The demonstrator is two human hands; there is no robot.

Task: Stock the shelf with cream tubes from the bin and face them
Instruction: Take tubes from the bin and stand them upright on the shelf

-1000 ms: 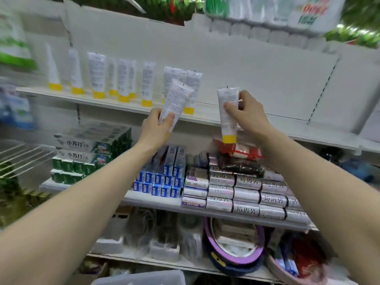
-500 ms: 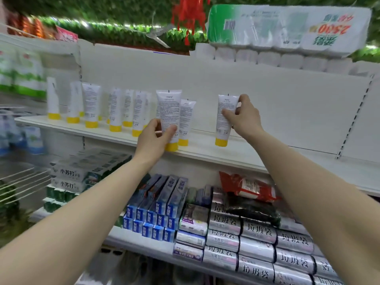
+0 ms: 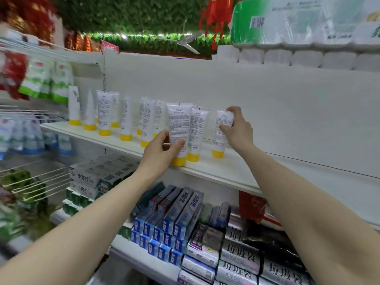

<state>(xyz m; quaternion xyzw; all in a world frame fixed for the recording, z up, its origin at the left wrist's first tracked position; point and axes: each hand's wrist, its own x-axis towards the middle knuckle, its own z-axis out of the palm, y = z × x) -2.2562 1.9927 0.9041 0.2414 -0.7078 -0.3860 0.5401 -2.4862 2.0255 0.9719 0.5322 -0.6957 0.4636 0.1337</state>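
Several white cream tubes with yellow caps [image 3: 104, 113] stand cap-down in a row on the white upper shelf [image 3: 226, 171]. My left hand [image 3: 162, 153] grips one tube [image 3: 178, 124] near its lower half; it stands upright at the shelf's front edge, its printed back side toward me. Another tube [image 3: 197, 130] stands just behind and right of it. My right hand [image 3: 238, 128] pinches the upper part of a separate tube [image 3: 221, 132], which stands upright on the shelf further right. The bin is out of view.
To the right of the held tubes the upper shelf is bare. Above sit packs of toilet rolls [image 3: 304, 23]. Below are blue boxes [image 3: 170, 221], silver rolls [image 3: 242, 256] and green-white boxes [image 3: 88, 179]. A wire rack [image 3: 35, 182] is at left.
Both tubes came down from mid-air onto the shelf and now stand upright on their caps. My view has tilted upward, so the shelf sits lower in frame.
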